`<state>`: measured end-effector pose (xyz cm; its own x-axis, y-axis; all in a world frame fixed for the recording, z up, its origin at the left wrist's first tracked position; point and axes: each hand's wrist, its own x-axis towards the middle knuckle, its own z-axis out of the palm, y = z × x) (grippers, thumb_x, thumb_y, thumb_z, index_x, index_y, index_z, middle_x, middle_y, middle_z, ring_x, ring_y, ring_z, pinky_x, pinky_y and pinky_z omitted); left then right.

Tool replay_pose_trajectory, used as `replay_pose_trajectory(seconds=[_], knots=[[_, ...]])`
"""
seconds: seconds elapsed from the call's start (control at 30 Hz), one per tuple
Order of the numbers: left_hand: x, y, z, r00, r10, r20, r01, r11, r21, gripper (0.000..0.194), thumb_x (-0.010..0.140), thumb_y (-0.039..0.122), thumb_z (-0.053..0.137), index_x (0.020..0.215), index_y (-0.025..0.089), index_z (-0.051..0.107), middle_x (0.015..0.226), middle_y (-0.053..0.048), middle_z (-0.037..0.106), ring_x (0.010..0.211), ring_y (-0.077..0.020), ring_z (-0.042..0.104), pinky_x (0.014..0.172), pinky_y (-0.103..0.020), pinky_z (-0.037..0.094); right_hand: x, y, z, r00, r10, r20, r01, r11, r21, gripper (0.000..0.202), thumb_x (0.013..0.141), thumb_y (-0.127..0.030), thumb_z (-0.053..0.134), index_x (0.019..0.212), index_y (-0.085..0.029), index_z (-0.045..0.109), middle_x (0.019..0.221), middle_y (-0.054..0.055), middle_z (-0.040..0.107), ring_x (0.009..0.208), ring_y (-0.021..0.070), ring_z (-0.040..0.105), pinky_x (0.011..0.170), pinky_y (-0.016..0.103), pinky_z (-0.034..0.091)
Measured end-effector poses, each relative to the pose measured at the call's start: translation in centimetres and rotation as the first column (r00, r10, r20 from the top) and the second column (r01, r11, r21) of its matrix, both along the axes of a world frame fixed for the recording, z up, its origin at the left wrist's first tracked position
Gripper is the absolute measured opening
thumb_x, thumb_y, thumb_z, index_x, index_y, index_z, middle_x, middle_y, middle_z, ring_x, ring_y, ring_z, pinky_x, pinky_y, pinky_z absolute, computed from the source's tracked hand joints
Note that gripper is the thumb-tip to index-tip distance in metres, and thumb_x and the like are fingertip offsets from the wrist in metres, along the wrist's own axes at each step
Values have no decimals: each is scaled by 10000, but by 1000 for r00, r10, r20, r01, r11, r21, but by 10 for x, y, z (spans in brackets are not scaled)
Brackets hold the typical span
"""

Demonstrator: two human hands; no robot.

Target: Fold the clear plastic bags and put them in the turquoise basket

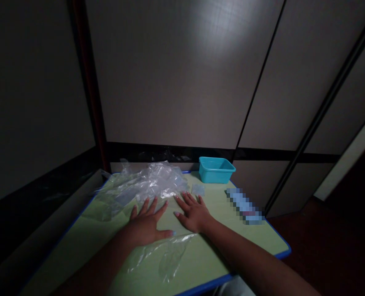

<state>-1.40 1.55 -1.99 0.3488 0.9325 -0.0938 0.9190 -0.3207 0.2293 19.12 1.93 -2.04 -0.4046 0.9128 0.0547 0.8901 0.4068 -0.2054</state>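
Both hands lie flat with open grip: left hand [147, 225] on a clear bag [166, 253], right hand [193, 213] on the desk [253, 238]. Bag pile [145, 183] at 11 o'clock looks unsorted; tub [216, 169] at 1.

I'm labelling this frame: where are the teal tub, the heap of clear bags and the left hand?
teal tub [215, 172]: head view, front wall.
heap of clear bags [153, 181]: head view, middle.
left hand [148, 225]: head view, back of hand.

Dim, murky frame; perhaps overhead glare on wall [219, 37].
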Motion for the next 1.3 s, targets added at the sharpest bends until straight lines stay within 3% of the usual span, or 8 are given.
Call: replay_pose_trajectory(seconds=[0.4, 0.53, 0.63, 0.77, 0.97, 1.07, 1.2, 1.3], knots=[[-5, 8, 3, 994, -102, -41, 106, 985, 137, 835, 744, 656, 466, 1421, 274, 162, 1486, -105, 105, 1357, -336, 11, 1027, -594, 99, 25, 9, 11, 995, -17, -101, 11, 998, -64, 588, 904, -537, 241, 1424, -268, 188, 1492, 91, 20, 1367, 250, -3, 1034, 573, 3], [-7, 12, 1, 974, -207, -89, 218, 966, 142, 807, 769, 651, 444, 1422, 285, 142, 1492, -103, 91, 1360, -328, 27, 1027, -595, 92, 36, 6, 21, 970, 150, -192, -158, 987, -26, 591, 883, -465, 378, 1404, -209, 266, 1478, 119, 164, 1364, 244, 105, 1056, 541, 55], [-11, 15, -1, 964, -237, -118, 250, 961, 114, 743, 771, 672, 425, 1399, 335, 216, 1490, -105, 118, 1358, -340, 20, 1011, -618, 74, 37, -5, 26, 915, 345, -208, -365, 928, -67, 574, 861, -472, 434, 1381, -263, 313, 1479, 88, 188, 1361, 250, 119, 1054, 542, 70], [-14, 16, 4, 962, -240, -130, 250, 966, 65, 777, 686, 734, 481, 1356, 380, 310, 1494, -98, 108, 1342, -399, -14, 973, -667, 45, 35, -13, 23, 912, 376, -161, -395, 913, -106, 707, 822, -448, 514, 1421, -307, 166, 1497, 78, 47, 1367, 265, 37, 1026, 584, -34], [-12, 15, 9, 967, -241, -78, 250, 958, 142, 730, 717, 712, 470, 1352, 382, 323, 1508, -79, 31, 1333, -425, -33, 976, -655, 76, 43, -7, 22, 910, 376, -177, -410, 879, -242, 878, 668, -597, 626, 1402, -308, 240, 1487, 102, -35, 1359, 309, -28, 1009, 597, -60], [-10, 19, 5, 970, -239, 37, 220, 934, 282, 623, 804, 650, 401, 1341, 334, 374, 1499, -84, 135, 1338, -391, 48, 998, -613, 126, 45, -5, 26, 896, 361, -259, -424, 868, -258, 837, 679, -568, 637, 1389, -307, 279, 1489, 110, 57, 1363, 294, 1, 1017, 593, -43], [-9, 24, 4, 906, -356, 227, 203, 839, 505, 598, 882, 587, 259, 1282, 199, 477, 1418, -121, 307, 1295, -312, 203, 1039, -481, 198, 44, -11, 33, 831, 389, -398, -506, 825, -250, 642, 769, -471, 598, 1344, -284, 382, 1433, 104, 308, 1357, 272, 127, 1033, 585, -4], [-9, 24, 8, 871, -402, 282, 185, 801, 570, 572, 900, 549, 251, 1227, 163, 520, 1339, -132, 394, 1241, -294, 286, 1031, -462, 228, 41, -23, 40, 754, 455, -474, -595, 779, -199, 579, 805, -406, 577, 1339, -280, 389, 1372, 80, 420, 1336, 239, 222, 1060, 538, 50]])
